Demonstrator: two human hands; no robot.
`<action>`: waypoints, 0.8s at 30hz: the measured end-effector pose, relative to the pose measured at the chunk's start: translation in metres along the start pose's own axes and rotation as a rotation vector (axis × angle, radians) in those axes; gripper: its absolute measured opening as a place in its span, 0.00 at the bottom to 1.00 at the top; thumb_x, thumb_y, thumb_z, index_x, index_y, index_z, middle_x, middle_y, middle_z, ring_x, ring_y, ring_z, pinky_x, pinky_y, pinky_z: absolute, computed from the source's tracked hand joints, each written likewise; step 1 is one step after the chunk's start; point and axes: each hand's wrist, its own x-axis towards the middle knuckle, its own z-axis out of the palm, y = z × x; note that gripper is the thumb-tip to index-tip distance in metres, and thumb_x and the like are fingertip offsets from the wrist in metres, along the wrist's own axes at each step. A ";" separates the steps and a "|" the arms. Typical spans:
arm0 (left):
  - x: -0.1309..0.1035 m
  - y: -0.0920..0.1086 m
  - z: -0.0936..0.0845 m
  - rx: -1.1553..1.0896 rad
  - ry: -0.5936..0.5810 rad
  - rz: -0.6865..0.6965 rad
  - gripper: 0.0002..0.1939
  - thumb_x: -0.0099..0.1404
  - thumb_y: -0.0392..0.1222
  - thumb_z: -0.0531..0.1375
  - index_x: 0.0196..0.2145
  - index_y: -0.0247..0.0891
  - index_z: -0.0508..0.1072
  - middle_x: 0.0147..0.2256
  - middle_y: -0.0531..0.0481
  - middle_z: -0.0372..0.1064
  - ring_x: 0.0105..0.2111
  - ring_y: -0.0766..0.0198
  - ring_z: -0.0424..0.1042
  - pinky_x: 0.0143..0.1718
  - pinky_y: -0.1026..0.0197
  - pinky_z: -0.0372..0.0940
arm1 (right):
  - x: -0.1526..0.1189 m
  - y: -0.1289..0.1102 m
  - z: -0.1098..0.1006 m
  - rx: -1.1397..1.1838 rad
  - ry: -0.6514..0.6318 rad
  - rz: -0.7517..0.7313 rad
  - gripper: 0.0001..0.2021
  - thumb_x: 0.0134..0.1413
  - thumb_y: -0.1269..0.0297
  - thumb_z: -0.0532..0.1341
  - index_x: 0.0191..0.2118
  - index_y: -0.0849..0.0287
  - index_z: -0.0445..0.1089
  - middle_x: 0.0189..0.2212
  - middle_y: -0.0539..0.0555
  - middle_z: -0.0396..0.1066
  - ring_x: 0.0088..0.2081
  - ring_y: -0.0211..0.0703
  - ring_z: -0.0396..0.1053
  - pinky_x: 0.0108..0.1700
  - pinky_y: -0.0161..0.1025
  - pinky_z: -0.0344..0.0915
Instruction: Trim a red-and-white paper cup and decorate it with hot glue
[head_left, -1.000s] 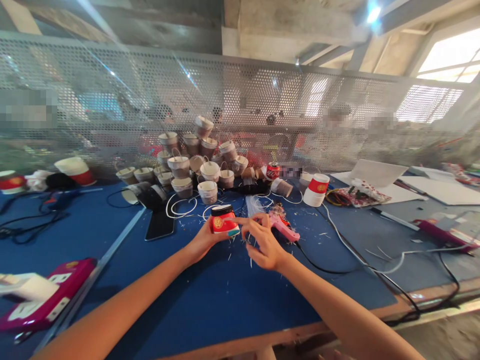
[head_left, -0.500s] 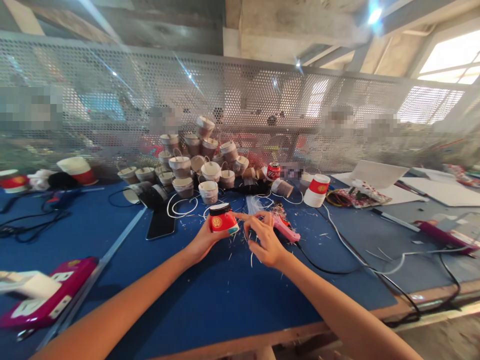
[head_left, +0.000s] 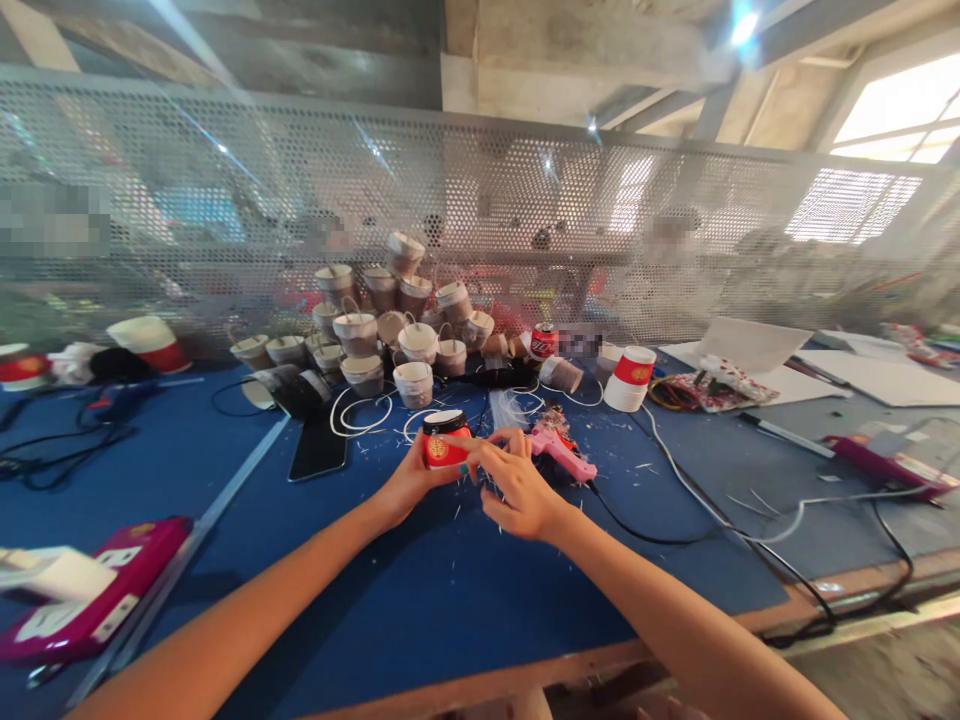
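My left hand [head_left: 409,488] is closed around a red paper cup [head_left: 448,452] with a gold emblem and a black band at its white rim. The cup stands nearly upright above the blue table. My right hand [head_left: 517,485] reaches in from the right, its index finger stretched across the front of the cup, seemingly touching it. The other fingers are bent and apart, with nothing visible in them. Just beyond the right hand lies a pink glue gun [head_left: 566,455], its black cord trailing right. White scraps are scattered around it.
Small grey-white buckets [head_left: 360,335] with handles are piled behind the hands, near a perforated metal screen [head_left: 487,190]. A phone [head_left: 319,450] lies left of centre. Red-and-white cups [head_left: 630,380] and a cola can [head_left: 544,341] stand at the back. A magenta power strip [head_left: 105,590] sits front left.
My right hand has moved left, bringing its index finger from the cup's edge across its front. The cup has turned more upright, with its emblem facing me.
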 end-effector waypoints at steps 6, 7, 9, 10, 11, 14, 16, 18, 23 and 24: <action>0.001 0.001 0.006 0.060 0.100 0.043 0.32 0.40 0.36 0.71 0.42 0.39 0.63 0.36 0.50 0.73 0.38 0.56 0.73 0.44 0.53 0.65 | 0.000 -0.002 0.007 -0.091 -0.025 -0.004 0.13 0.38 0.74 0.53 0.34 0.56 0.61 0.51 0.53 0.68 0.47 0.53 0.54 0.49 0.50 0.51; 0.002 0.000 0.007 0.081 0.103 0.049 0.32 0.39 0.36 0.71 0.42 0.39 0.63 0.36 0.50 0.73 0.38 0.56 0.73 0.44 0.52 0.65 | 0.000 -0.002 0.008 -0.106 -0.030 -0.011 0.13 0.39 0.74 0.53 0.35 0.56 0.62 0.51 0.53 0.68 0.47 0.53 0.54 0.49 0.51 0.51; 0.004 -0.002 0.007 0.124 0.093 0.055 0.32 0.38 0.36 0.71 0.41 0.38 0.63 0.35 0.50 0.73 0.38 0.55 0.72 0.44 0.52 0.64 | 0.001 -0.002 0.011 -0.129 -0.041 -0.010 0.12 0.40 0.75 0.53 0.35 0.56 0.62 0.52 0.52 0.68 0.48 0.54 0.54 0.49 0.51 0.51; 0.004 -0.003 0.006 0.141 0.089 0.056 0.32 0.38 0.36 0.71 0.41 0.38 0.63 0.35 0.50 0.73 0.38 0.55 0.72 0.44 0.52 0.64 | 0.001 -0.003 0.012 -0.136 -0.041 -0.006 0.12 0.41 0.75 0.53 0.35 0.56 0.62 0.52 0.52 0.68 0.49 0.55 0.53 0.49 0.51 0.51; 0.005 -0.003 0.006 0.148 0.089 0.054 0.32 0.38 0.36 0.71 0.41 0.38 0.63 0.35 0.50 0.73 0.38 0.55 0.72 0.44 0.52 0.65 | 0.001 -0.003 0.012 -0.139 -0.037 -0.002 0.12 0.41 0.75 0.53 0.35 0.56 0.62 0.52 0.52 0.68 0.49 0.55 0.53 0.49 0.51 0.51; 0.004 -0.003 0.005 0.136 0.110 0.036 0.32 0.40 0.38 0.71 0.42 0.38 0.62 0.36 0.50 0.72 0.38 0.56 0.73 0.43 0.53 0.66 | 0.001 -0.003 0.010 -0.138 -0.004 0.014 0.11 0.40 0.75 0.54 0.34 0.56 0.62 0.50 0.53 0.69 0.48 0.54 0.54 0.48 0.50 0.52; 0.003 -0.003 0.005 0.119 0.110 0.027 0.32 0.41 0.38 0.71 0.43 0.38 0.62 0.38 0.49 0.72 0.39 0.56 0.72 0.43 0.53 0.66 | 0.000 -0.004 0.008 -0.125 0.038 0.040 0.10 0.40 0.75 0.54 0.32 0.56 0.62 0.49 0.53 0.70 0.46 0.54 0.55 0.47 0.50 0.52; 0.002 -0.002 0.005 0.100 0.084 0.028 0.32 0.41 0.38 0.71 0.44 0.39 0.63 0.41 0.48 0.72 0.41 0.55 0.72 0.44 0.53 0.66 | -0.001 -0.004 0.005 -0.081 0.089 0.050 0.09 0.40 0.74 0.53 0.32 0.56 0.62 0.47 0.54 0.71 0.44 0.53 0.57 0.46 0.50 0.52; 0.002 0.000 0.001 -0.022 0.083 0.005 0.33 0.42 0.35 0.71 0.46 0.40 0.65 0.42 0.50 0.72 0.42 0.58 0.71 0.48 0.54 0.63 | -0.006 0.000 -0.001 0.014 0.274 0.042 0.11 0.44 0.71 0.53 0.37 0.57 0.61 0.46 0.56 0.69 0.43 0.50 0.59 0.47 0.50 0.52; 0.003 0.001 0.000 -0.066 0.089 -0.015 0.32 0.42 0.35 0.70 0.45 0.41 0.66 0.41 0.51 0.73 0.42 0.59 0.72 0.48 0.54 0.63 | -0.007 0.003 -0.002 0.012 0.318 0.053 0.11 0.45 0.71 0.53 0.38 0.56 0.61 0.46 0.56 0.68 0.44 0.50 0.59 0.47 0.50 0.52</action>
